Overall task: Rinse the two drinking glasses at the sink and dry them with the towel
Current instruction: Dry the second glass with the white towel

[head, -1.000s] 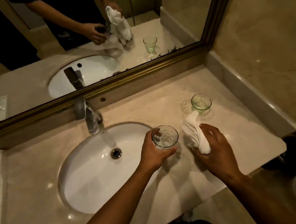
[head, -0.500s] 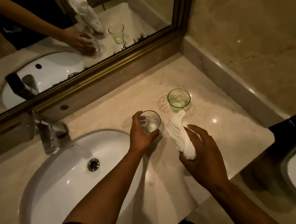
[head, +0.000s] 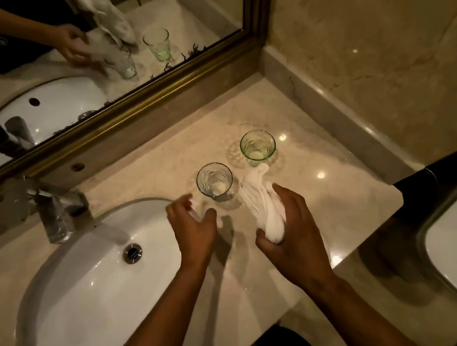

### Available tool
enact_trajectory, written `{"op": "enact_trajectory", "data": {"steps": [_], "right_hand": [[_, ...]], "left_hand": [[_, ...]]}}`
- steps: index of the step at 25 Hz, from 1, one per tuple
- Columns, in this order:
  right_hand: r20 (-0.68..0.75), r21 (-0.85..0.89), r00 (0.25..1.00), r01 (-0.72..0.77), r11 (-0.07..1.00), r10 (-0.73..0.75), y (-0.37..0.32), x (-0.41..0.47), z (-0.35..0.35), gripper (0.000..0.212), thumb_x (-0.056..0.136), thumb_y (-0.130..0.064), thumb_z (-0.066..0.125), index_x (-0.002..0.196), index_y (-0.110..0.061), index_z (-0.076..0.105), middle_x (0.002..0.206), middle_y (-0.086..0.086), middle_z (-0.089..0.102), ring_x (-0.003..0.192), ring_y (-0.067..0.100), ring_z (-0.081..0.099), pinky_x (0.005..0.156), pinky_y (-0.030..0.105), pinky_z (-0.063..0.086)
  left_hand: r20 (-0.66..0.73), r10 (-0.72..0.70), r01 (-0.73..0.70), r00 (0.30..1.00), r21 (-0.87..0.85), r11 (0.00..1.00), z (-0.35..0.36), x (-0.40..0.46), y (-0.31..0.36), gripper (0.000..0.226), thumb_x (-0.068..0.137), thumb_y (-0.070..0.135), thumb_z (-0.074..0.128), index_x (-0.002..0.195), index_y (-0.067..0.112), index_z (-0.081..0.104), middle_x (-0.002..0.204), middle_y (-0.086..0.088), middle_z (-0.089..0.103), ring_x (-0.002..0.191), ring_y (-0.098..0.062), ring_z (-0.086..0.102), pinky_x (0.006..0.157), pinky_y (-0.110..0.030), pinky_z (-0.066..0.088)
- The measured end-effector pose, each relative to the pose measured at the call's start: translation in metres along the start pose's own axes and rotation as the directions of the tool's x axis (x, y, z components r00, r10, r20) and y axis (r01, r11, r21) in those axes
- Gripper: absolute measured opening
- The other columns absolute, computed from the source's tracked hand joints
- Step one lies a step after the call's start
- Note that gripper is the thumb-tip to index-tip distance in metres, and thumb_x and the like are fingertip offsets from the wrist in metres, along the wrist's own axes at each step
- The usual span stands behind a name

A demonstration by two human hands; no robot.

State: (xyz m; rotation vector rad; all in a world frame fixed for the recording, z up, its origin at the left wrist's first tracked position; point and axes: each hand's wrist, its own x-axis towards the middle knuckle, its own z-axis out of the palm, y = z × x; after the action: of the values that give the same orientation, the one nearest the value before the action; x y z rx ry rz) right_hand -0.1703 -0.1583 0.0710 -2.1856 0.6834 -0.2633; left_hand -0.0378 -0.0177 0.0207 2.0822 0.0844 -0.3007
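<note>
Glass is fragile and probably wet-slick: my left hand (head: 192, 229), fingers spread and empty, should wrap the clear round tumbler's (head: 214, 181) wall; my right hand (head: 291, 229) clutches the bunched white towel (head: 264, 205).

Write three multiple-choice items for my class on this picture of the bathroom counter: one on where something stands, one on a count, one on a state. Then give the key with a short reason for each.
1. Where does the clear glass stand?
A. In the sink
B. On the counter, between the sink and the green-tinted glass
C. On the tap

2. How many glasses stand on the counter itself?
A. One
B. Two
C. Three

3. What is the left hand doing?
A. Gripping the clear glass
B. Holding the towel
C. Open, holding nothing

Key: 1 B, it stands upright right of the sink and left of the green-tinted glass. 2 B, the others are mirror reflections. 3 C, its fingers are spread apart from the glass; the right hand grips the towel.
</note>
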Motion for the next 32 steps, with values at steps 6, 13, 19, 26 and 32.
{"op": "enact_trajectory", "data": {"steps": [6, 13, 19, 26, 32], "right_hand": [[0.337, 0.056, 0.939, 0.044, 0.997, -0.061, -0.006, -0.023, 0.008, 0.096, 0.075, -0.063, 0.060, 0.157, -0.033, 0.018, 0.166, -0.012, 0.010, 0.152, 0.010, 0.010, 0.123, 0.041, 0.021], [-0.042, 0.221, 0.920, -0.372, 0.902, 0.390, 0.059, -0.027, -0.006, 0.027, 0.100, -0.033, 0.055, 0.125, -0.027, 0.062, 0.132, -0.002, 0.059, 0.125, 0.019, 0.055, 0.104, 0.031, 0.042], [0.349, 0.281, 0.530, -0.846, 0.454, 0.772, 0.076, -0.023, 0.003, 0.069, 0.091, -0.070, 0.036, 0.104, -0.016, 0.077, 0.101, 0.008, 0.078, 0.096, 0.029, 0.071, 0.099, 0.048, 0.051], [0.712, 0.683, 0.621, -0.720, -0.122, 0.327, 0.056, -0.041, -0.017, 0.067, 0.063, -0.068, 0.078, 0.097, -0.010, 0.082, 0.105, 0.016, 0.076, 0.091, 0.031, 0.076, 0.068, 0.039, 0.061], [0.334, 0.791, 0.860, -0.479, 0.381, 0.387, 0.108, 0.010, -0.054, 0.048, 0.083, -0.012, 0.074, 0.129, -0.018, 0.062, 0.123, 0.008, 0.071, 0.111, 0.029, 0.069, 0.082, 0.043, 0.060]], "left_hand": [[0.730, -0.237, 0.720, 0.640, -0.463, 0.518, -0.014, -0.068, 0.037, 0.066, 0.086, 0.059, 0.051, 0.132, 0.012, 0.063, 0.124, -0.014, 0.072, 0.114, -0.030, 0.067, 0.096, -0.046, 0.055], [0.774, -0.238, 0.780, 0.587, -0.461, 0.424, -0.035, -0.069, -0.004, 0.073, 0.054, 0.005, 0.072, 0.127, 0.004, 0.069, 0.119, -0.019, 0.072, 0.102, -0.037, 0.072, 0.090, -0.046, 0.056], [0.776, -0.039, 0.767, 0.629, -0.611, 0.196, -0.036, -0.079, -0.005, 0.072, 0.030, 0.007, 0.080, 0.103, 0.009, 0.080, 0.104, -0.016, 0.075, 0.092, -0.039, 0.074, 0.083, -0.054, 0.060], [0.793, -0.017, 0.763, 0.609, -0.580, 0.287, -0.033, -0.078, 0.015, 0.073, 0.028, 0.009, 0.083, 0.101, 0.006, 0.079, 0.096, -0.016, 0.076, 0.086, -0.037, 0.074, 0.076, -0.049, 0.062], [0.617, -0.229, 0.584, 0.753, -0.465, 0.666, -0.051, -0.050, -0.031, 0.048, 0.068, 0.002, 0.069, 0.117, 0.003, 0.071, 0.112, -0.017, 0.077, 0.101, -0.032, 0.075, 0.080, -0.041, 0.063]]}}
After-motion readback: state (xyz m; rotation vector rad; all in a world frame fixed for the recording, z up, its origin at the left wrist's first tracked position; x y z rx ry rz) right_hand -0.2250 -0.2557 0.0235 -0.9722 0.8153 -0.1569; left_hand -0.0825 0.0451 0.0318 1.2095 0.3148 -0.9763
